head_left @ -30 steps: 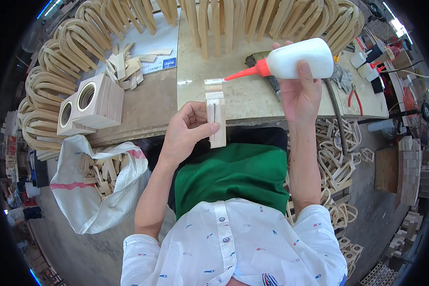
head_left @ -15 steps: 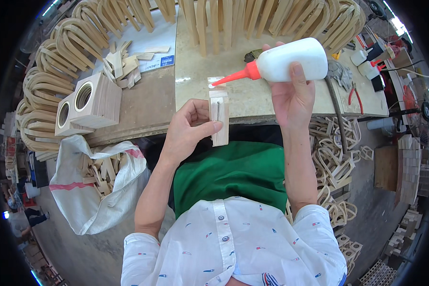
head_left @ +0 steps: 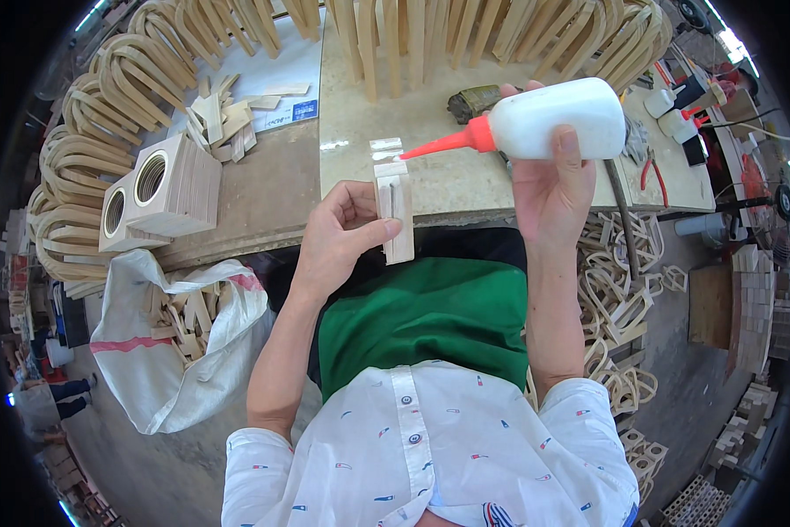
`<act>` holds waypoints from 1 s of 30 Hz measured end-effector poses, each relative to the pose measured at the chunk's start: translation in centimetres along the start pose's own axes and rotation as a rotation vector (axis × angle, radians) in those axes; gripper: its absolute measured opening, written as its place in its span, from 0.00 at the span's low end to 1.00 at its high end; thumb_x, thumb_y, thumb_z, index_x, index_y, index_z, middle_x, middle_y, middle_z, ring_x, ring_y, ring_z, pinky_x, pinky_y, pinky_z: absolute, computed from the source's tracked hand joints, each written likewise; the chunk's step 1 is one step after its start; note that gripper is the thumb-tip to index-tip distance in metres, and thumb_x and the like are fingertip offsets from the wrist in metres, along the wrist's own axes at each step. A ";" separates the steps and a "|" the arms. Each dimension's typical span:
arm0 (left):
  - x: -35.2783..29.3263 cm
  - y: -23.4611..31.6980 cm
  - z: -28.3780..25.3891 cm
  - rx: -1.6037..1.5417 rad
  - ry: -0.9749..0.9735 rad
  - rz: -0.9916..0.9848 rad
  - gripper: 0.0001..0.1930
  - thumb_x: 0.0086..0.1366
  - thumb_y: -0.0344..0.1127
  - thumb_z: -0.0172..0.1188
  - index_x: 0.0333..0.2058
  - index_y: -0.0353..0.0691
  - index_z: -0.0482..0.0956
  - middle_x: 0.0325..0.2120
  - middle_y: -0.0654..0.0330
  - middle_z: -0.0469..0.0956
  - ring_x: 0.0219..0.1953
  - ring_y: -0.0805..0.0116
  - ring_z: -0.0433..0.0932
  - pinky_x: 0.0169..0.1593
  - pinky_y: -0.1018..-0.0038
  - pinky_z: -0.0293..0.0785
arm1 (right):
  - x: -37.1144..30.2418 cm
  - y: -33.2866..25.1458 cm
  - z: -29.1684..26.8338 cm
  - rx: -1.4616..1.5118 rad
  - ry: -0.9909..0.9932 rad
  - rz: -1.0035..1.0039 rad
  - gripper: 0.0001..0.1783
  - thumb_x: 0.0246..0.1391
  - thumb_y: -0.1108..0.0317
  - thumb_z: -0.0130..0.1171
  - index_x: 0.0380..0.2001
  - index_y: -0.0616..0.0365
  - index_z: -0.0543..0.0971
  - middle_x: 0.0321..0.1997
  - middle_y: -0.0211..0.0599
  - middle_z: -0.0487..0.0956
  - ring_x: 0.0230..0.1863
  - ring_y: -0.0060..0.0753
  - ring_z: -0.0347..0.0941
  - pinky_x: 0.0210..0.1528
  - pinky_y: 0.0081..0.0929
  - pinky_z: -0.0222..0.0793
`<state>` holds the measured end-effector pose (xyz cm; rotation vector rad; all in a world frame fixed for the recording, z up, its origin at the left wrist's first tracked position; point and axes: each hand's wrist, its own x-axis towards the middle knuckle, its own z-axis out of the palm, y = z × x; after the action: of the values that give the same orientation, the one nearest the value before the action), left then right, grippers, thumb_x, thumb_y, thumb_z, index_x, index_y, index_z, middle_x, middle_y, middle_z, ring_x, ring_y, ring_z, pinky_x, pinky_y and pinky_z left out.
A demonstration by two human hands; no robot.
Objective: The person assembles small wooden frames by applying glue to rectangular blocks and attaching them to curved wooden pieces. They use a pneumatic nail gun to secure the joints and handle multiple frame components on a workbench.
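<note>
Pale and grooved, the wooden piece (head_left: 398,206) sits pinched in the left hand (head_left: 347,230)! Right of it, the right hand (head_left: 555,189) clasps a plump white bottle (head_left: 536,119), red nozzle (head_left: 443,143) at the piece's white-streaked far end.

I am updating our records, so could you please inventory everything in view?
bench: one, cream and brown, centre
wooden workpiece: one, pale, over bench's edge
squeeze bottle: one, white and red, above bench
curved frames: many, tan, bench far and left
holed blocks: two, pale, bench left
scraps: several, pale, beyond blocks
pliers: one, red-handled, bench right
sack: one, white, lower left
wooden loops: many, pale, lower right
cloth: one, green, lap
left fingers: one set, on workpiece
right fingers: one set, around bottle
</note>
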<state>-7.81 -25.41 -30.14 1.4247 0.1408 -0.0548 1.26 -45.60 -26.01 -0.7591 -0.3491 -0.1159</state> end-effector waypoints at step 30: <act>-0.1 0.0 0.2 0.030 0.011 0.011 0.17 0.52 0.30 0.67 0.39 0.35 0.73 0.33 0.60 0.78 0.35 0.74 0.76 0.44 0.76 0.72 | -1.5 0.7 0.3 -0.002 -0.030 0.058 0.26 0.54 0.67 0.62 0.52 0.66 0.66 0.51 0.46 0.73 0.53 0.45 0.72 0.56 0.42 0.71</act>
<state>-7.87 -25.64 -30.06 1.4561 0.1414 -0.0405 -0.10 -44.97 -26.80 -0.7727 -0.3554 -0.0507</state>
